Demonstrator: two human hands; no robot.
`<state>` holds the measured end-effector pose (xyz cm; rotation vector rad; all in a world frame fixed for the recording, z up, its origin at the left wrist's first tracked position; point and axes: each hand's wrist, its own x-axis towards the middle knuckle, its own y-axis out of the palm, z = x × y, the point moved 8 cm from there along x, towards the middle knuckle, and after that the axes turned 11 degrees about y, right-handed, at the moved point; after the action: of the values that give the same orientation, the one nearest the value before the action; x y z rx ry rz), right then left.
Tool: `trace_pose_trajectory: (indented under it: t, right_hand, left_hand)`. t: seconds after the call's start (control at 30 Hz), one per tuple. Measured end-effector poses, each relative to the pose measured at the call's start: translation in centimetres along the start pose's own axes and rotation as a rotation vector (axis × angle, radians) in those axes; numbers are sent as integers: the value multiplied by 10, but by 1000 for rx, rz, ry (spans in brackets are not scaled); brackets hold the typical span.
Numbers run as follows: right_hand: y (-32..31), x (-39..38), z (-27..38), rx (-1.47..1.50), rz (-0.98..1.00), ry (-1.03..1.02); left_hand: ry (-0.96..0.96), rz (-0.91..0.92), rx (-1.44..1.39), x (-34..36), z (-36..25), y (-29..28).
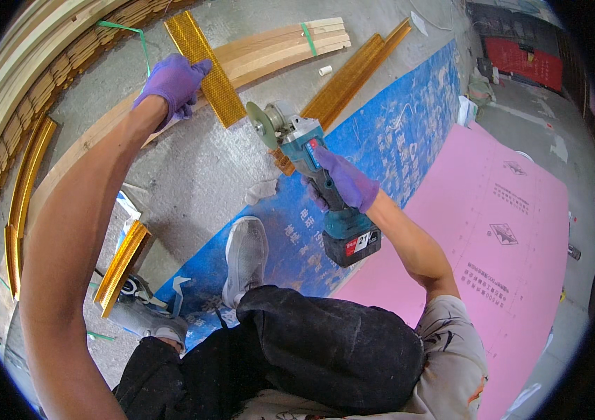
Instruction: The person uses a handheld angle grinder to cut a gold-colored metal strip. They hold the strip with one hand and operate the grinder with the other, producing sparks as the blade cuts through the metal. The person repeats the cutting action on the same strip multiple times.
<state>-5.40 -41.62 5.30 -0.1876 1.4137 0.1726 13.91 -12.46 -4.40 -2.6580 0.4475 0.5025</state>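
Head view, single entry.

Left hand (173, 82): purple glove; fingers bent and closed on the left edge of a gold patterned trim strip (222, 91), thumb side at its face. Strip lies aslant at upper centre, crossing over a row of pale wooden battens (280, 54); contact between the two cannot be told.

Right hand (346, 183): purple glove; wrapped around the dark grip of a teal cordless angle grinder (304, 145), held head up and leftward, above a blue printed sheet (399, 122). Greenish cutting disc (261, 126) at its head, just beside the lower end of the strip; whether they touch cannot be told. Black battery pack (343, 250) at the grinder's base. Hands well apart from each other.

Surroundings: green strap (309, 39) around the battens; further gold trim lengths (353, 75) right of the battens; small white cylinder (324, 71) between them; short gold trim piece (122, 269) at lower left, near one foot; grey shoe (247, 252) partly over the blue sheet; pink printed board (483, 245) at right; stacked wooden mouldings (38, 45) at upper left; grey concrete floor (189, 164) beneath.
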Motion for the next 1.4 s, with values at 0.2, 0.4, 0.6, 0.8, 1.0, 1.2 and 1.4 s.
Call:
trace_pose_trajectory:
  t: [0.2,0.4,0.6,0.8,1.0,1.2,1.4]
  right_hand:
    - [-6,8,-8,31,22,-16]
    - [-4,7,-6,28,13,-1]
    - [-3,7,-5,25,10,0]
    - [1,4,-3,38,14,-5]
    - [-2,6,-6,42,18,-3]
    - [-4,9,-8,45,12,-15]
    - [-5,9,-7,26,15,-44]
  left_hand:
    - [0,14,12,0,-1,1]
    - [-10,-4,-26,-2,-2,0]
    - [-27,22,-22,-3,-3,1]
    - [-71,26,-94,-3,-2,3]
    - [-63,38,-104,-3,-5,2]
    - [-41,30,-79,-2,-4,1]
    - [-100,21,-121,-6,-5,2]
